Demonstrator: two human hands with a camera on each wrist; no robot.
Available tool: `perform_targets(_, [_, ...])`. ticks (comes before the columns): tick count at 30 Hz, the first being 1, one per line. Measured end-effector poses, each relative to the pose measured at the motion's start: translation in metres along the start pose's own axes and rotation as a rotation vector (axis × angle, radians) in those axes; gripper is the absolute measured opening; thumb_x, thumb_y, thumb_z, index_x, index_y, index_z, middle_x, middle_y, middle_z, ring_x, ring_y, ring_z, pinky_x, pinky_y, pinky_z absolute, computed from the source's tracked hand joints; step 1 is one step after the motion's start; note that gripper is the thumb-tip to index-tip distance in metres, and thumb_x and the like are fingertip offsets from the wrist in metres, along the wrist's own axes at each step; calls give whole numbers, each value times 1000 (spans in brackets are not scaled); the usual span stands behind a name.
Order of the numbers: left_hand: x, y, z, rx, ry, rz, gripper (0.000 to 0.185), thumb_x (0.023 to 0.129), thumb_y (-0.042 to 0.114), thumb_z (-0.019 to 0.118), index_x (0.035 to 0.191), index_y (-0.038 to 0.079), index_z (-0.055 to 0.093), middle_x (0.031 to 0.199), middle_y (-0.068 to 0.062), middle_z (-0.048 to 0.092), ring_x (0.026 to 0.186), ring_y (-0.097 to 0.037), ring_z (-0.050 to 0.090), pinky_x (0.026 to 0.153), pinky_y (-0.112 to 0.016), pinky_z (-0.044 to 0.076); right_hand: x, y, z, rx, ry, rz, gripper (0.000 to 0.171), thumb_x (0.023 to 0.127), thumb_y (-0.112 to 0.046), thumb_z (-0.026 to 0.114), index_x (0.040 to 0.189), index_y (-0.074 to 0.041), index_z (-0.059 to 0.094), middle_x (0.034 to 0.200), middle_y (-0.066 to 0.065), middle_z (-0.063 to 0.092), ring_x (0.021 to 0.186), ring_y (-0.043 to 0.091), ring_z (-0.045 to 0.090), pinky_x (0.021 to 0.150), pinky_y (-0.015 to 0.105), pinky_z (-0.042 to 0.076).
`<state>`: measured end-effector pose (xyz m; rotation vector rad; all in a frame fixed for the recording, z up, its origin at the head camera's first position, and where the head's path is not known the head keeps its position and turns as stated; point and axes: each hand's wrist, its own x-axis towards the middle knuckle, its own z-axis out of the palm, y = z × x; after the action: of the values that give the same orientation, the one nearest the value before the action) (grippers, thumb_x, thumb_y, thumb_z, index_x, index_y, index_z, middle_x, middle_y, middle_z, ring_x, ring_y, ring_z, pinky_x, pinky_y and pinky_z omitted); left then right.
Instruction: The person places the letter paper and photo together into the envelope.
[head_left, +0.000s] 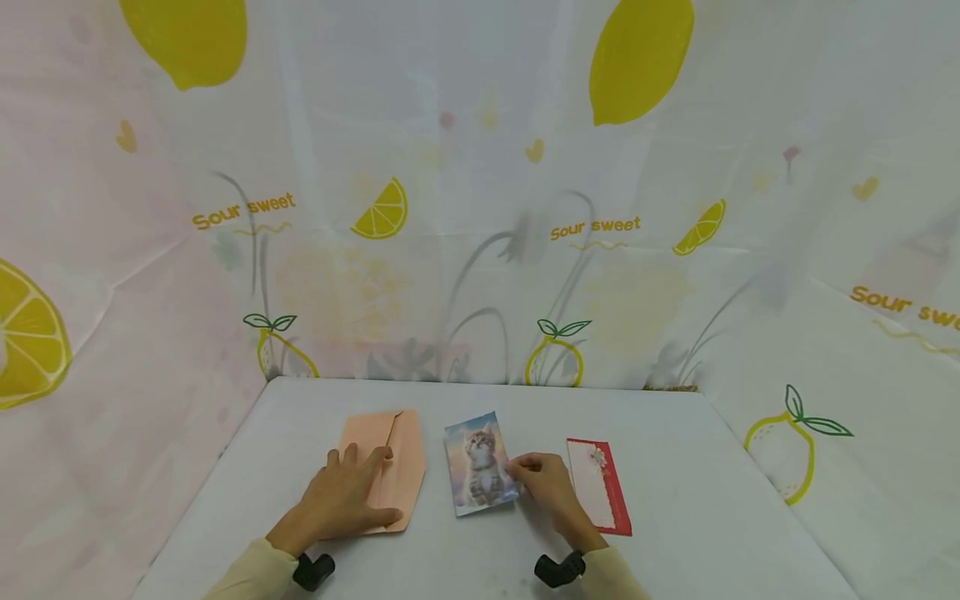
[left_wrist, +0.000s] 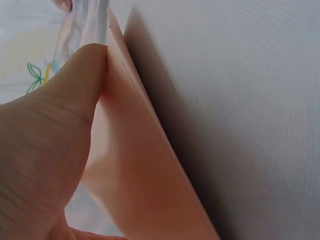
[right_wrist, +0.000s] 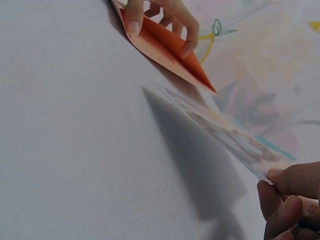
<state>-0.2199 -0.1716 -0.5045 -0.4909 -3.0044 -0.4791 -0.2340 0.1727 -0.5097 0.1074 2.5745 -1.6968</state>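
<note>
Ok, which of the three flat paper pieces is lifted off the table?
The kitten picture card, pinched at its edge by the right hand; its side is raised, casting a shadow.

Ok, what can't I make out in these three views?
- Head view: the near left part of the peach envelope is hidden under the left hand; print on the red card is too small to read.
- Left wrist view: thumb fills the frame, the other fingers are cut off.
- Right wrist view: kitten photo is seen edge-on and blurred; right hand is cut by the corner.
</note>
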Motion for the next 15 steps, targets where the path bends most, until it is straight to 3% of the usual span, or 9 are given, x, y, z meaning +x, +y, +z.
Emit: perform_targets(15, [1,-2,0,-19,-22,-7,89,68,75,81,138,27,54,113,-18,52,90,-39,50,59,-45,45,0,-9,20,64,-28,-58,26,94,-26,76,101,-1,76,83,1,67,66,12,52,57,26,43])
